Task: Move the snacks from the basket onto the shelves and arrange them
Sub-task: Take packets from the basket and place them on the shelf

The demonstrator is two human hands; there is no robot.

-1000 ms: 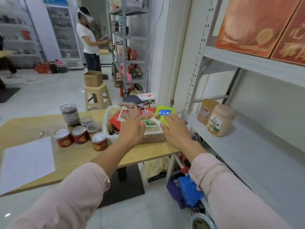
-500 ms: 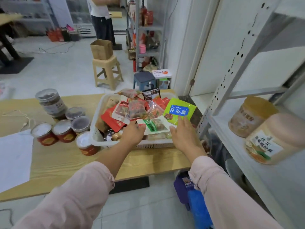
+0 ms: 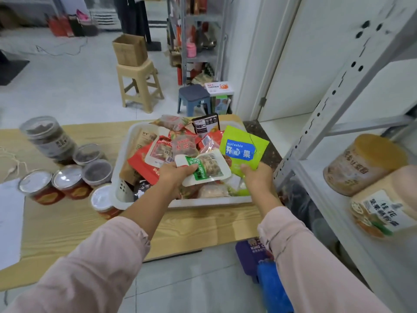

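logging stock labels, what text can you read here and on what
"pistachio", "开心果": green pouch in right hand
"桂花": front jar on shelf
"KING C", cut off: purple bag
white packet in left hand, other packets, cans: too blurred

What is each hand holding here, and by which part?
The left hand grips the green-labelled white packet by its left end; the right hand pinches the green pistachio pouch by its bottom edge.
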